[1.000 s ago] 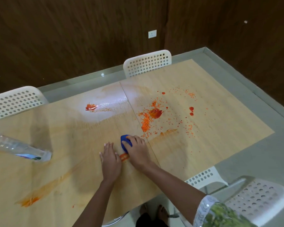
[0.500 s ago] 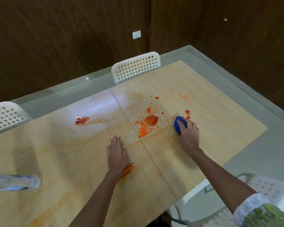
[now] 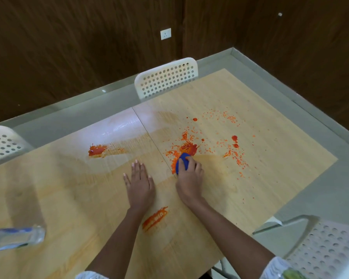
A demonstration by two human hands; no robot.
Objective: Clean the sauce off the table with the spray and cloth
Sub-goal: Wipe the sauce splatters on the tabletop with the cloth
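The right hand (image 3: 189, 178), gripping the cloth (image 3: 182, 161), has swept back left into the central sauce (image 3: 189, 149) (mostly uncleaned). The left hand (image 3: 140, 184) stays flat, fingers straight.

Two bare forearms, short white patterned sleeve cuffs, right sleeve (image 3: 284, 269) with perhaps a green print, no rings or watch visible

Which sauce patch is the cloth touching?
The big central splatter; the right hand presses the blue cloth onto its near edge. Other patches lie apart.
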